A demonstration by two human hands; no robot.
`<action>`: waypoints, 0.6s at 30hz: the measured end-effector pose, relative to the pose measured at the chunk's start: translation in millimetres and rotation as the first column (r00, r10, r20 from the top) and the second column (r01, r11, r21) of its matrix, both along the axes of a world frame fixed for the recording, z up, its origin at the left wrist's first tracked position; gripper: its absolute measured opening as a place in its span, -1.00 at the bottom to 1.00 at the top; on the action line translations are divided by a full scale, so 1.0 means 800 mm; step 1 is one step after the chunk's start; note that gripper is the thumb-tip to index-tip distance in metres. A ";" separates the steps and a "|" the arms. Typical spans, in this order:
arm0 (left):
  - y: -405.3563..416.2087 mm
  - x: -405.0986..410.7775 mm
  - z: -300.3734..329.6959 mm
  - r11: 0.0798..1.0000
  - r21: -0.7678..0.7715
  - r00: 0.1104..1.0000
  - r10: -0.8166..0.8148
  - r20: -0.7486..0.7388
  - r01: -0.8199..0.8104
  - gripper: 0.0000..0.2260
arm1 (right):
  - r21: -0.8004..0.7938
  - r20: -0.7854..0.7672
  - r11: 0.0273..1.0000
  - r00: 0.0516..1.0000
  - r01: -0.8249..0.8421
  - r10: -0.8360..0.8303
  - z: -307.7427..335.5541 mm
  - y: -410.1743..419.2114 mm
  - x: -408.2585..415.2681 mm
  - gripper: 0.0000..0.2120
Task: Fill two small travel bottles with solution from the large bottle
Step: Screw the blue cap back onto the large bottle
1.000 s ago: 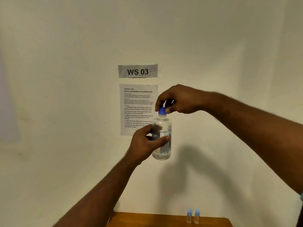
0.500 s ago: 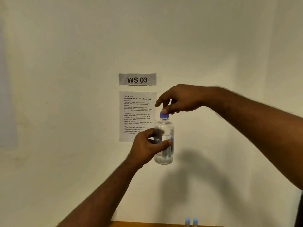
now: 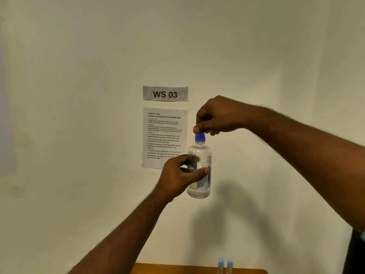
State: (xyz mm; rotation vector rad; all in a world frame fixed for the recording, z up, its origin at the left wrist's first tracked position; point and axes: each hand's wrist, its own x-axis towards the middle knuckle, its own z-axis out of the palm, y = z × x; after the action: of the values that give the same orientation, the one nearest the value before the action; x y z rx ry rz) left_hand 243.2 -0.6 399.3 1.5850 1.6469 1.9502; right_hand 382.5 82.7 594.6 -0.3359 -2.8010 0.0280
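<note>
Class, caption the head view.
Left hand holds bottle; right hand grips its blue cap.

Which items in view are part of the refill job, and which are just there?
In the job:
- large bottle, held in left hand
- blue cap, pinched by right hand
- two small travel bottles, capped, on table

Just there:
- WS 03 sign
- instruction sheet
</note>
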 end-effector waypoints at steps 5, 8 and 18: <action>-0.004 -0.002 -0.006 1.000 0.005 1.000 0.006 0.028 -0.006 -0.60 | -0.008 0.091 0.997 0.993 -0.077 0.077 0.000 -0.002 0.005 -0.72; -0.004 -0.004 -0.010 1.000 -0.006 1.000 0.013 0.023 -0.013 -0.59 | -0.073 0.060 0.996 0.996 -0.055 0.060 -0.011 0.002 -0.005 -0.80; 0.007 -0.007 -0.031 0.998 -0.040 0.998 0.059 0.037 -0.057 -0.51 | -0.085 0.060 0.993 0.995 0.085 -0.080 -0.039 0.001 -0.016 -0.83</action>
State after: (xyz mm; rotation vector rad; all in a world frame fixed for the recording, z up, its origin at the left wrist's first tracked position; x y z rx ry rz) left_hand 237.8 5.1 374.7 1.4927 1.7240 1.9504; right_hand 369.5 83.8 563.4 -0.4806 -2.8446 0.1240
